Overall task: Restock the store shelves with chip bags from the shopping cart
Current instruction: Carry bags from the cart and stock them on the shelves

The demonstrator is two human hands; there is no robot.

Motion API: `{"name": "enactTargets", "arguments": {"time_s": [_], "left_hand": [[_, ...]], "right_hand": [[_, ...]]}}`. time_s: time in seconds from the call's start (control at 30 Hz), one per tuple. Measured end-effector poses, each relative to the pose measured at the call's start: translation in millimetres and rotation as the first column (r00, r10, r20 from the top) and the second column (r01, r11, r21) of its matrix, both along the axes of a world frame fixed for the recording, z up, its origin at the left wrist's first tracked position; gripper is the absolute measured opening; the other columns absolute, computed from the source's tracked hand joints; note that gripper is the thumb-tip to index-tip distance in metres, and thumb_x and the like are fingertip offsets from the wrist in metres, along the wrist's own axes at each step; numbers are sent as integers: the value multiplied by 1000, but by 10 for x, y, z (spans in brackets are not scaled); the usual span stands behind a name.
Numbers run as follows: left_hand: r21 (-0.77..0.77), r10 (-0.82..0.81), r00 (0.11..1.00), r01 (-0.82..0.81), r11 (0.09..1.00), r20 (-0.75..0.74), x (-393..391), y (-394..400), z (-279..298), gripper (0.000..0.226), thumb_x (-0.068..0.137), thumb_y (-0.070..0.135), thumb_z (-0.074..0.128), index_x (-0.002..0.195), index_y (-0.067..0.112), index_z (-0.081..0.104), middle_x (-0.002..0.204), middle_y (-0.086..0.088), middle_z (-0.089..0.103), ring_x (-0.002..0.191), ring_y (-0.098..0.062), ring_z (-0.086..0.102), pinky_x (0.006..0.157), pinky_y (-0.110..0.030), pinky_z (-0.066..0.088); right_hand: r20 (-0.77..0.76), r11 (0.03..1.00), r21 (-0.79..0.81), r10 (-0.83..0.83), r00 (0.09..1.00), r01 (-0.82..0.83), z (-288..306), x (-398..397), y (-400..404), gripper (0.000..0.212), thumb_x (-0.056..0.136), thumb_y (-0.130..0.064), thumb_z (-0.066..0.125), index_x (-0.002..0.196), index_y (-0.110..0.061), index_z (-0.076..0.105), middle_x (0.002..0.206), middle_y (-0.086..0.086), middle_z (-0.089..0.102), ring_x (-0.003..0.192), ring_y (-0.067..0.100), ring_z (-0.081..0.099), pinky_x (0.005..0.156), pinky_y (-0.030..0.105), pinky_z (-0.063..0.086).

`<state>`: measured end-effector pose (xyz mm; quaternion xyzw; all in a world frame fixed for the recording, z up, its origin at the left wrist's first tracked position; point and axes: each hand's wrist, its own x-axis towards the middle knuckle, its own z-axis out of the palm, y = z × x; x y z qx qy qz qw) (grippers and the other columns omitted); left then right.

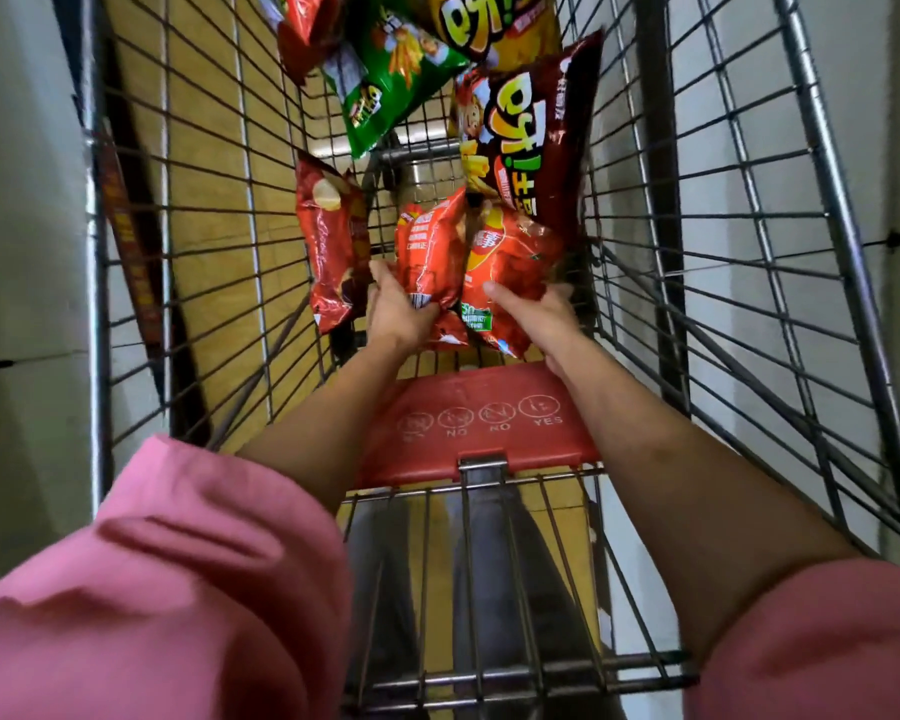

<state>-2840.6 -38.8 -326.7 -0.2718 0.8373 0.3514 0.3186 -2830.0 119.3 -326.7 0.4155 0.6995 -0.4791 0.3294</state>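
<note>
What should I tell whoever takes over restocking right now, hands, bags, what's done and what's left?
Left hand grips an orange-red chip bag inside the shopping cart. Right hand grips a second orange-red bag beside it. Still loose in the cart: a dark red bag, a maroon bag, a green bag, and more at the far end. No shelf in view. Left: lift both out, shelve them, repeat.

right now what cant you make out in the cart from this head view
- Store shelves: none in the head view, outside the frame.
- Yellow bag and top red bag: cut off by the upper edge.
- Small print on the orange-red bag in the left hand: blurred.
- Right hand grip: fingers hidden behind the red bag.
- Cart floor under the bags: covered.
</note>
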Motion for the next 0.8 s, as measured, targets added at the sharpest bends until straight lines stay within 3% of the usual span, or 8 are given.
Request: {"name": "enactTargets", "arguments": {"time_s": [0.13,0.23,0.33,0.43,0.5,0.57,0.67,0.8], "left_hand": [[192,26,998,-36,981,53,-49,-158,201,72,75,21,74,130,14,28,112,-13,60,100,-34,63,89,-48,52],[268,109,989,-133,954,100,-74,-296,338,65,80,10,71,133,13,35,113,-10,55,96,-27,61,76,-33,53],[375,205,964,-256,891,170,-75,-393,428,53,84,4,64,131,11,41,116,-15,57,80,-20,59,57,-27,49],[381,189,961,-256,888,203,-111,-391,611,30,85,-6,49,109,12,46,78,-8,54,61,-16,50,46,-23,40],[366,179,965,-240,899,193,-124,-356,722,25,83,-4,46,104,9,43,68,-7,46,54,-15,43,44,-21,33],[379,167,961,-242,893,219,-132,-328,849,45,86,14,59,121,7,32,92,-10,52,71,-18,53,55,-25,43],[365,84,981,-144,920,174,-122,-344,974,113,73,43,78,145,5,0,141,-14,40,124,-34,47,101,-44,43],[409,115,993,-119,905,34,-92,-468,1218,111,67,29,85,142,4,8,138,-17,47,122,-36,50,106,-47,41]], "right_hand": [[3,995,68,72,997,-72,87,-10,-45,76,80,-39,74,136,1,41,137,17,50,126,31,49,104,35,39],[-2,986,121,118,993,-117,196,-20,-101,52,80,-29,75,121,0,60,124,18,62,111,32,60,94,37,48],[11,986,133,98,995,-98,359,-40,-90,41,83,-16,72,119,1,61,118,15,63,109,30,60,83,30,46],[16,991,88,105,994,-106,589,-49,-141,39,78,-15,76,112,-1,64,114,13,66,103,31,63,84,31,51],[-5,991,63,116,993,-116,703,-51,-177,40,72,-14,79,109,-4,66,113,15,68,100,31,65,90,41,53],[-32,994,30,107,994,-106,826,-37,-216,42,72,-11,79,111,-5,64,111,11,68,100,28,65,89,36,53],[-88,994,5,105,991,-105,1105,13,-254,43,76,-8,76,117,-4,61,110,8,65,101,24,62,86,28,49],[-165,998,-3,61,984,-62,1463,101,-190,40,82,-4,69,120,-3,57,113,10,63,93,20,56,78,24,45]]}}
